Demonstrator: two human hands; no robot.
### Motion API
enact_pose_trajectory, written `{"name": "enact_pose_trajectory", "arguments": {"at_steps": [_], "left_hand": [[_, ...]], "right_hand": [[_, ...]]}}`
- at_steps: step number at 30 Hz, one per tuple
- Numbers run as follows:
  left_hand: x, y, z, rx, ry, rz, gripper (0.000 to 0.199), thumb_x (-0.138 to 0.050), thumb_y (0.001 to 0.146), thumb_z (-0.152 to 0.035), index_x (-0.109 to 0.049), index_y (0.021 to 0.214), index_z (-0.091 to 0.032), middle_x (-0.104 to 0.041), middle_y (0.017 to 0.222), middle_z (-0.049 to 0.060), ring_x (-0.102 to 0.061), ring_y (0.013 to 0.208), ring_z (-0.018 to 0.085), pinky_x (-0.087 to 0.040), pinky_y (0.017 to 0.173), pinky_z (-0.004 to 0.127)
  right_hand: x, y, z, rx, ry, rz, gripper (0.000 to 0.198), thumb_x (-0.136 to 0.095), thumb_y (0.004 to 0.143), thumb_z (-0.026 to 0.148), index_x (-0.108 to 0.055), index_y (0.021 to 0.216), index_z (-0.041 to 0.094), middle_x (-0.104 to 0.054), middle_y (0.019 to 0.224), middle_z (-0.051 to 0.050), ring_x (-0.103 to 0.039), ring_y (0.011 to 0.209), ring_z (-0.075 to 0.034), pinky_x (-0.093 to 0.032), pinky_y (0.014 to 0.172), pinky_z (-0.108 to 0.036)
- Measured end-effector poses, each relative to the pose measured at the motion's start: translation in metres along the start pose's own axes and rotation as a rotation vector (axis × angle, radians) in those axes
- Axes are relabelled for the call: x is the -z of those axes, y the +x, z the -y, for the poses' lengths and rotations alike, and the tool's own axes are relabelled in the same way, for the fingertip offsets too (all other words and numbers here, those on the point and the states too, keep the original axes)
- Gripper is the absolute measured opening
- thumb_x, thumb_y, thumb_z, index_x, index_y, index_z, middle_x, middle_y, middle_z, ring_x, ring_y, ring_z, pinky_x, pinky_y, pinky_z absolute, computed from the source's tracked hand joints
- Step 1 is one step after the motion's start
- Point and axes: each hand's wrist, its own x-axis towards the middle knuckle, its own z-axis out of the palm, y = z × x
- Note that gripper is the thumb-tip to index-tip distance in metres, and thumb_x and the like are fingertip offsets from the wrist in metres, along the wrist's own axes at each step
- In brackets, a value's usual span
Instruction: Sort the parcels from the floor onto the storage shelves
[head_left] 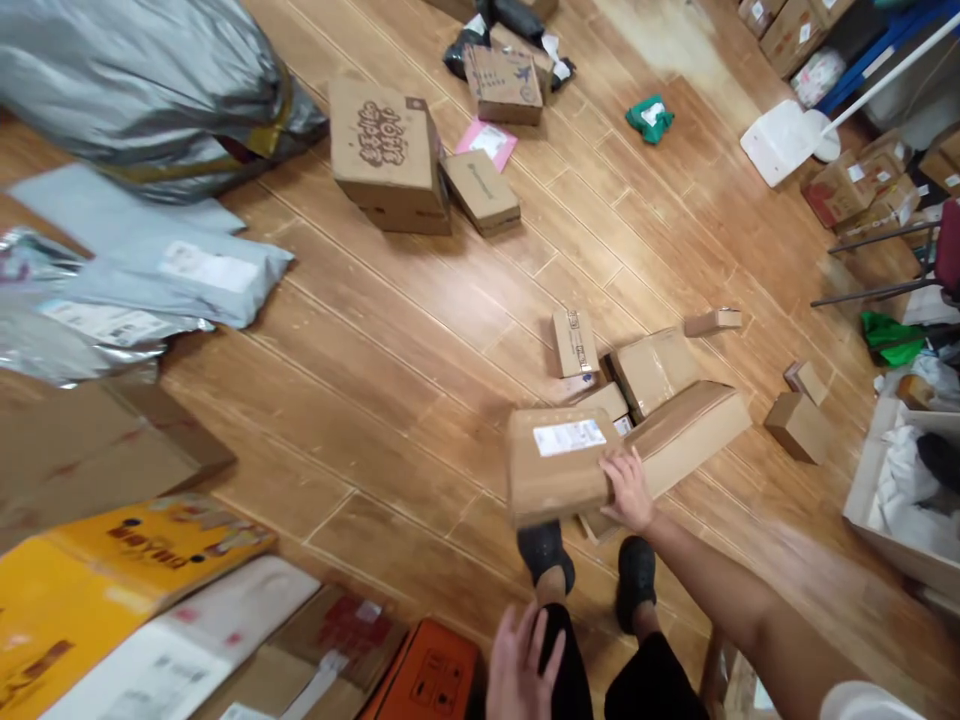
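My right hand (630, 488) grips the right side of a brown cardboard box (551, 480) with a white shipping label (570, 437) on top. The box is above my left shoe, near a pile of other cartons; its underside is hidden. Behind it lie a long carton (694, 435), a taped carton (652, 370) and a small upright box (574, 342). My left hand (525, 660) is lower down in front of my leg, fingers spread, holding nothing. It is nearest to an orange box (431, 670) at the bottom edge.
Grey mailer bags (180, 255) and a large silver sack (150, 90) lie at the left, above a yellow box (135, 575). A printed carton (386, 155) stands farther off. At the right are a white bin (900, 500), a dustpan (778, 145) and a green packet (650, 119).
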Motion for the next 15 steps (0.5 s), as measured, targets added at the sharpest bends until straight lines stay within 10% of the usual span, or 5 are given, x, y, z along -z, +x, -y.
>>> {"name": "enact_pose_trajectory", "arguments": {"at_steps": [5,9,12,15], "left_hand": [[0.012,-0.004,-0.054,0.105,-0.013,0.063,0.092,-0.076,0.062,-0.077,-0.052,0.143,-0.042,-0.076,0.127,0.004,-0.068,0.126,0.037,-0.064,0.093,0.049],[0.010,-0.021,-0.046,0.230,0.092,0.064,0.090,-0.082,0.062,-0.046,-0.048,0.145,-0.036,-0.074,0.132,0.006,-0.070,0.122,0.037,-0.064,0.090,0.046],[-0.005,-0.038,-0.021,0.196,0.011,0.007,0.084,-0.073,0.066,-0.039,-0.047,0.146,-0.034,-0.072,0.134,0.007,-0.068,0.126,0.037,-0.064,0.093,0.047],[-0.025,-0.053,0.011,0.094,-0.078,0.008,0.086,-0.071,0.071,-0.034,-0.039,0.151,-0.036,-0.060,0.152,0.006,-0.053,0.144,0.035,-0.060,0.104,0.045]], "right_hand": [[0.029,-0.084,0.008,0.336,0.151,0.112,0.039,-0.062,0.095,0.037,-0.070,0.133,0.036,-0.074,0.130,-0.007,-0.064,0.126,-0.029,-0.042,0.123,-0.060],[0.061,-0.102,0.008,0.447,0.238,0.271,0.040,-0.055,0.100,0.031,-0.067,0.137,0.042,-0.075,0.131,-0.002,-0.066,0.126,-0.023,-0.040,0.125,-0.054],[0.077,-0.094,0.000,0.345,0.274,0.265,0.041,-0.064,0.096,0.034,-0.067,0.137,0.041,-0.069,0.140,-0.004,-0.058,0.138,-0.028,-0.033,0.127,-0.061],[0.078,-0.096,0.003,0.026,0.392,0.143,0.093,-0.080,0.080,0.062,-0.044,0.159,0.027,-0.048,0.158,-0.019,-0.041,0.152,-0.041,-0.033,0.123,-0.070]]}}
